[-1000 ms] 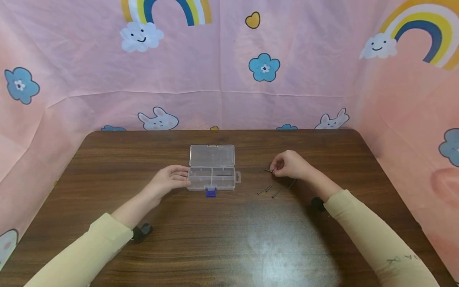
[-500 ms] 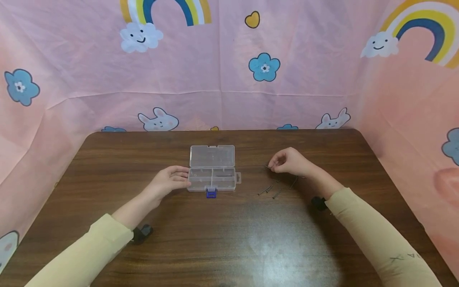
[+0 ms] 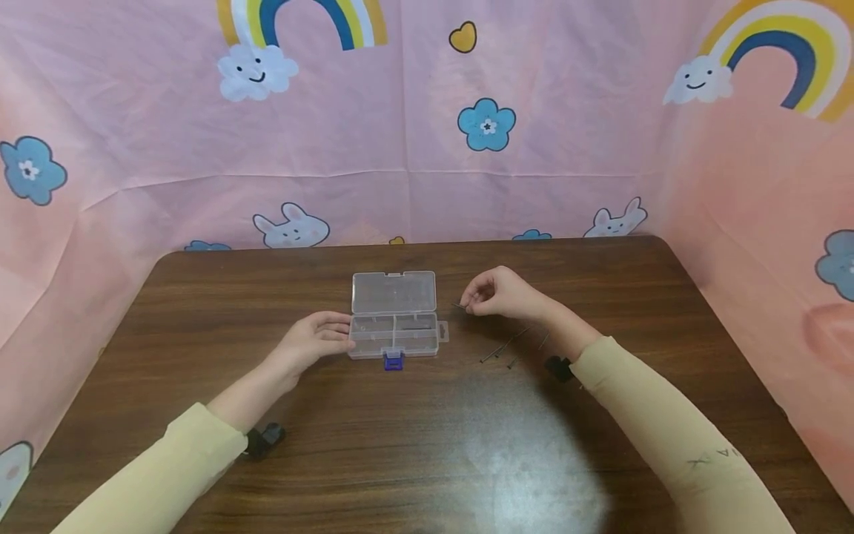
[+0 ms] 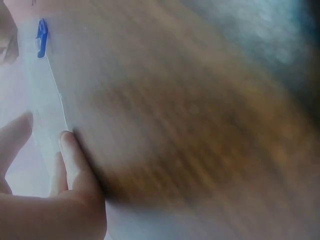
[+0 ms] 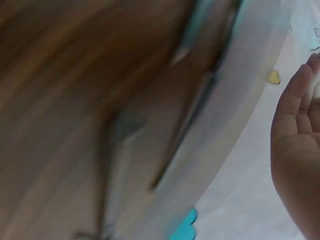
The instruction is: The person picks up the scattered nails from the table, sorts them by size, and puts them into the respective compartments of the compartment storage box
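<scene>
A clear plastic compartment box stands with its lid folded back and a blue latch at the front. A thin dark piece lies in its back right compartment, and a tiny item in the back left one. My left hand holds the box's left end, thumb near the front corner. Right of the lid, my right hand pinches a thin metal nail whose tip sticks out leftward above the table. Several similar nails lie loose below that hand; the right wrist view shows them blurred.
A brown wood-grain table fills the lower view. Pink printed cloth hangs behind it and along both sides. The box's hang tab points right. Dark wrist cameras sit under both wrists.
My right hand has lifted a little and moved left toward the box with the nail between its fingertips. The left hand and the box have stayed in place. The head view has shifted slightly.
</scene>
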Tool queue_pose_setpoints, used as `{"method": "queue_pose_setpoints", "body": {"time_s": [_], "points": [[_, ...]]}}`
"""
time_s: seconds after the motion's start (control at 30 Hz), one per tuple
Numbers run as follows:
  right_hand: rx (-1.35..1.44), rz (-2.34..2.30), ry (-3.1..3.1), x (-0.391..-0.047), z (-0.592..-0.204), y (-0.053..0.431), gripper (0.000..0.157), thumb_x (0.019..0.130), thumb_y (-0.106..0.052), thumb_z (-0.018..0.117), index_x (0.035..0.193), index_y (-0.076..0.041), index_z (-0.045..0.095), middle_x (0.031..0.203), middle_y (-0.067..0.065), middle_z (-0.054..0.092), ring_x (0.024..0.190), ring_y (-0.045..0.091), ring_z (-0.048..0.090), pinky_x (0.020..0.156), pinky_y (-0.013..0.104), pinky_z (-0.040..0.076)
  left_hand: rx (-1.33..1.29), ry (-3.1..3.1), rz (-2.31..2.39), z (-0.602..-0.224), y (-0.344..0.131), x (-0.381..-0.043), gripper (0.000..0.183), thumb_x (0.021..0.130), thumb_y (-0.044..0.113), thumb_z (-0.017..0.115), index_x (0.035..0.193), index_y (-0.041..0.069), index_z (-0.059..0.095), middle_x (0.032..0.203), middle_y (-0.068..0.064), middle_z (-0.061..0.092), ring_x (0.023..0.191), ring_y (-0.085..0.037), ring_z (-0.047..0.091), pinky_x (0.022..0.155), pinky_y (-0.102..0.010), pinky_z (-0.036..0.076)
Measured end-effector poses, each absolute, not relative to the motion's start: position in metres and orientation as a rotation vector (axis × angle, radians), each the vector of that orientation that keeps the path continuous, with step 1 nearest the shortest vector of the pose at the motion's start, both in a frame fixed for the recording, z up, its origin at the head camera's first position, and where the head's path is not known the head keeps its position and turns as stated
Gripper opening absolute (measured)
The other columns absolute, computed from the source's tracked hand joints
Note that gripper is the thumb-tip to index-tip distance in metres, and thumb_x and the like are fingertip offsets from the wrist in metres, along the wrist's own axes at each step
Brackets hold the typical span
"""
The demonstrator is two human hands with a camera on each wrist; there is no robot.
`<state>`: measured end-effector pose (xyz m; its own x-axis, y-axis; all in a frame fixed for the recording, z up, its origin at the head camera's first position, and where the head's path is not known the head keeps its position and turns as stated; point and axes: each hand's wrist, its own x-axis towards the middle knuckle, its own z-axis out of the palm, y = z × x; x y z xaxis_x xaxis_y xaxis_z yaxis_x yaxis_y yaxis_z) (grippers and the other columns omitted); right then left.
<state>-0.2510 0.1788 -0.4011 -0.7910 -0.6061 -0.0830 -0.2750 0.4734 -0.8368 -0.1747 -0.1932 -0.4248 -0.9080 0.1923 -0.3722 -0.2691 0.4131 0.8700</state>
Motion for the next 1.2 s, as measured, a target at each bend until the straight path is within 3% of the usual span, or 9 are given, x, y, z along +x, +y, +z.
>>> {"method": "queue_pose_setpoints", "body": {"time_s": [0.5,1.2], "points": [[-0.923,-1.181,2.352,-0.258,-0.391,0.127,0.015,0.091,0.004,0.067,0.098,0.003,0.080,0.093,0.012,0.079,0.079,0.008,0.061,0.075,0.022,0.055,-0.054,2.284,1.503,-0.426,-0.194,-0.173,0.066,0.098,0.017,0.076,0.153,-0.003,0.046,0.149,-0.027,0.058,0.132,-0.036,0.064,0.118,-0.056,0.044],[-1.057,-0.872,2.485,-0.255,-0.397,0.103,0.012,0.093,0.000,0.070,0.096,-0.006,0.080,0.096,0.007,0.081,0.085,0.013,0.072,0.079,0.023,0.058,-0.066,2.279,1.499,-0.423,-0.193,-0.174,0.066,0.099,0.018,0.075,0.153,-0.003,0.046,0.151,-0.027,0.057,0.135,-0.039,0.061,0.120,-0.059,0.042]]}}
